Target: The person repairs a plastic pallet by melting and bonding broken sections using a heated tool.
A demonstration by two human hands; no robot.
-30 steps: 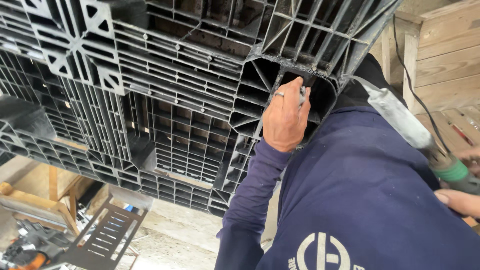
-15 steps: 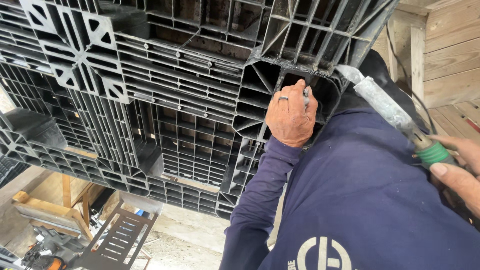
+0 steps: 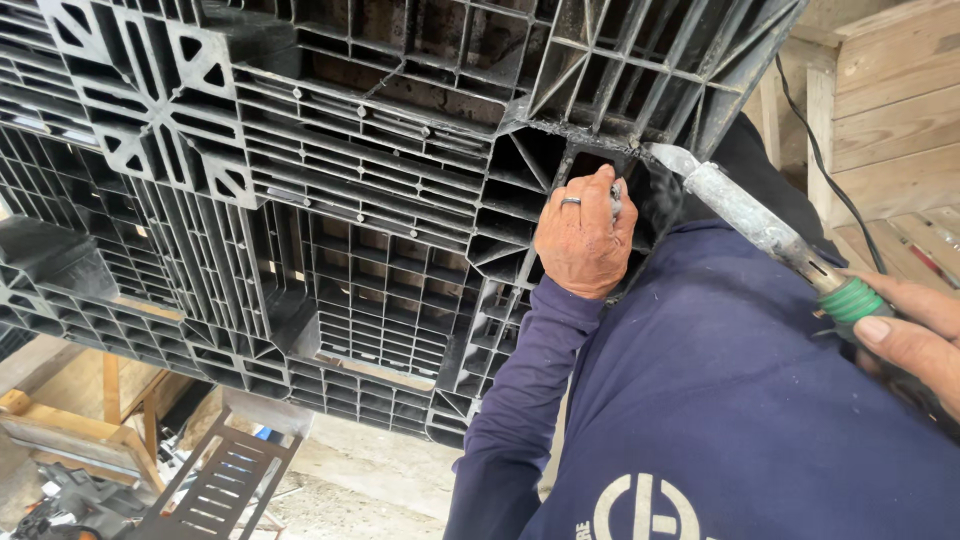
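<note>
Pallet (image 3: 330,230): black plastic, tilted overhead.
Left hand (image 3: 585,240): fingers curled on pallet cell rim (just beside tip).
Right hand (image 3: 915,335): closed on welder (image 3: 770,235).
Risk: likely burn; tip near fingers.

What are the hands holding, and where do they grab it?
The right hand holds a heat tool by its green-collared handle end, metal nozzle at the black plastic pallet. The left hand pinches something thin against the pallet; what it is cannot be told.

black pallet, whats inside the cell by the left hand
The left hand presses a thin rod there, the heat tool tip beside it on the black pallet; the cell's depth is hidden.
</note>
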